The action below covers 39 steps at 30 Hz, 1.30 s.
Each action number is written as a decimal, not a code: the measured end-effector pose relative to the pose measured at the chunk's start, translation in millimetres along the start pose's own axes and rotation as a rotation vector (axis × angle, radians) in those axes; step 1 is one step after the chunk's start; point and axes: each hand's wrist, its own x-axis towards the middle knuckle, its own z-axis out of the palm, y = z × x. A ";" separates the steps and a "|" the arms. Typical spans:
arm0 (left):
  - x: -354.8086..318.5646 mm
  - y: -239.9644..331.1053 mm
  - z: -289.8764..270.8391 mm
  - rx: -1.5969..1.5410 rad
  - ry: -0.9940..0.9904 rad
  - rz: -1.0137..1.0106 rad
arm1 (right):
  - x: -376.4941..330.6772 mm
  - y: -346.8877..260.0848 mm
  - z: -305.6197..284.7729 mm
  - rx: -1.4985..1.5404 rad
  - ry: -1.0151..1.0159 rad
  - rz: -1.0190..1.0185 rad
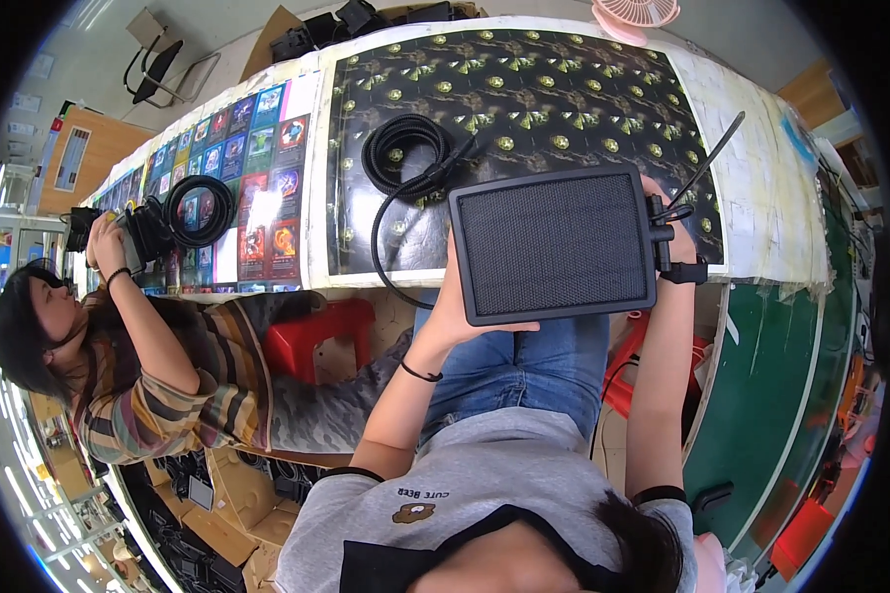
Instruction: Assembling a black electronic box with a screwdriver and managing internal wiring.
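Note:
Between both hands I hold up a black rectangular box with a mesh front (pixel 554 242), its mesh face turned toward me. My left hand (pixel 452 308) grips its lower left side, the fingers running underneath. At the right edge my right hand (pixel 680 240) is wrapped round it, largely hidden behind the box and its side fittings. A thin dark rod (pixel 714 158) sticks out past that hand toward the upper right. From the box's left side a black cable (pixel 380 242) loops to a coil (pixel 398 148) lying on the dark patterned sheet (pixel 554 109).
On my left a seated co-worker handles a black device (pixel 146 232) beside another cable coil (pixel 200 210). Colourful picture cards (pixel 252 183) cover that part of the table. A pink fan (pixel 635 14) stands at the far edge; red stools (pixel 316 336) and cardboard boxes (pixel 242 491) are below.

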 end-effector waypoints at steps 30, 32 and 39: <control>37.5 58.2 -10.7 0.447 0.232 0.146 | 12.5 13.1 -5.8 0.175 0.317 0.122; 50.9 53.1 -19.2 0.201 0.315 0.215 | 21.4 -15.9 27.7 0.181 0.337 0.076; 70.1 86.7 -4.3 0.624 0.646 0.462 | 28.1 -36.5 39.3 0.144 0.358 0.167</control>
